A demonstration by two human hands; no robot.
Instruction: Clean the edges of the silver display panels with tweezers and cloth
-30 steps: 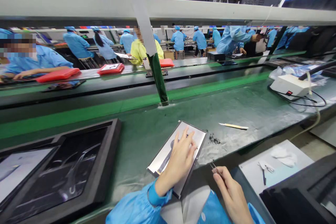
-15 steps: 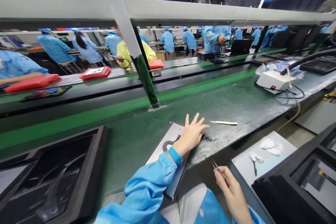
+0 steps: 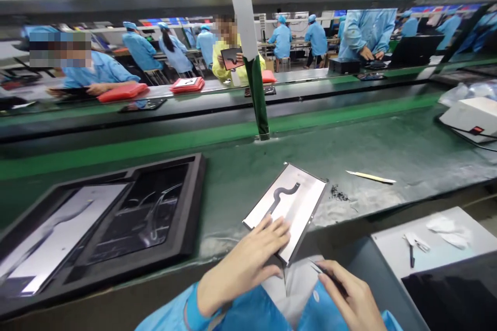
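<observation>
A flat white-backed display panel (image 3: 298, 201) with a dark, S-curved ribbon cable (image 3: 280, 194) lies slanted on the green bench, its near corner past the front edge. My left hand (image 3: 258, 251) rests on the panel's near-left part, fingers outstretched, and holds nothing. Lower right, a pair of metal tweezers (image 3: 316, 267) is pinched in my right hand (image 3: 345, 289), close to the panel's near corner but apart from it. Small black scraps (image 3: 339, 193) are scattered just right of the panel. Beyond them lies a slim yellow-handled craft knife (image 3: 371, 177).
At left, a black foam tray (image 3: 196, 191) holds another panel (image 3: 73, 227) and a dark glossy screen. A green post (image 3: 258, 98) rises behind the panel. A white box (image 3: 471, 114) with cables stands far right. Below right, a light surface (image 3: 392, 240) carries small tools. Co-workers sit opposite.
My left hand has moved back from the black scraps onto the panel's near part. My right hand has come closer to the panel with the tweezers. The head view has shifted left and down.
</observation>
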